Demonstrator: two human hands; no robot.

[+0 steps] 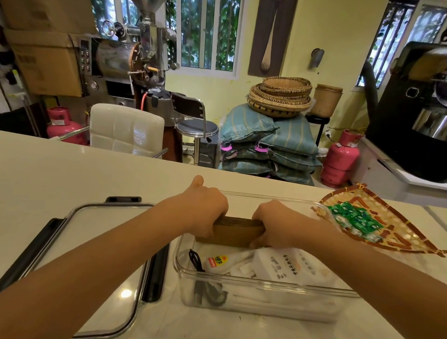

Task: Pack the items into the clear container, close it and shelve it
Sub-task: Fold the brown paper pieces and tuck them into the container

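The clear container (259,294) stands open on the counter (23,176) directly under my hands, its near half already holding white packets (286,267) and a black cable (200,274). Item in hand: a stack of brown paper pieces (238,230), held on edge inside the container's far half. My left hand (204,208) is clamped on the stack's left end, thumb raised; my right hand (274,224) is clamped on its right end, fingers curled under. Both forearms reach forward and converge on the stack, wrists low over the rim. In my judgement the step is seating this stack; it should go down evenly, both ends together, kept square to the far wall and clear of the packets nearer me, so the contents sit below rim level. The lid (91,260) lies flat just left of my left forearm, beside the container, not yet fitted. Beyond my right hand, a woven tray (403,232) holds green sachets (355,216), apparently still unpacked.
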